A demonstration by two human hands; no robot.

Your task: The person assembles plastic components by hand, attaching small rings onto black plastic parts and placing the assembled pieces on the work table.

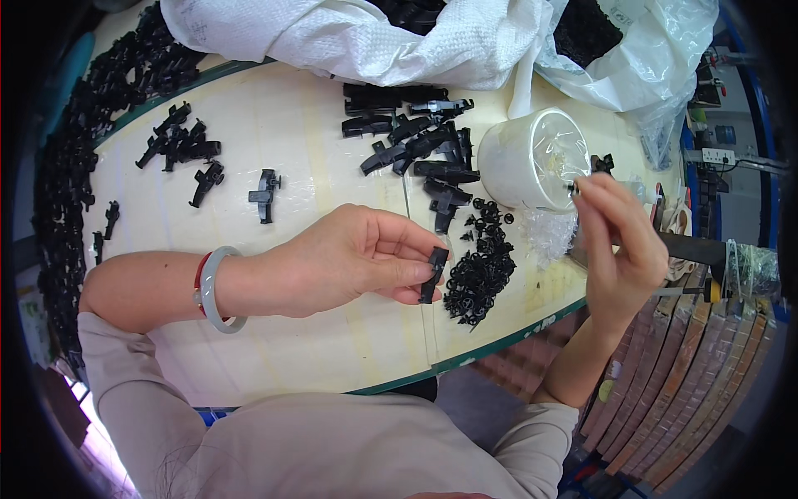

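My left hand (349, 262), with a bangle on its wrist, pinches a black plastic part (433, 276) between thumb and fingers over the table's middle. Just right of that part lies a heap of small black plastic clips (482, 274). Raised at the right, my right hand (622, 241) has thumb and forefinger closed on a tiny dark piece (573, 190), too small to make out fully. It is in front of the rim of a white tub (509, 162) with clear film inside. Beyond the clips, larger black plastic parts (428, 148) lie in a loose pile.
At the left of the pale table (316, 183) rest a cluster of black parts (179, 141) and a single part (265, 196). A great many more parts (62, 175) line the far left. White sacks (357, 41) sag over the far edge. Flat stacked boards (673, 374) stand lower right.
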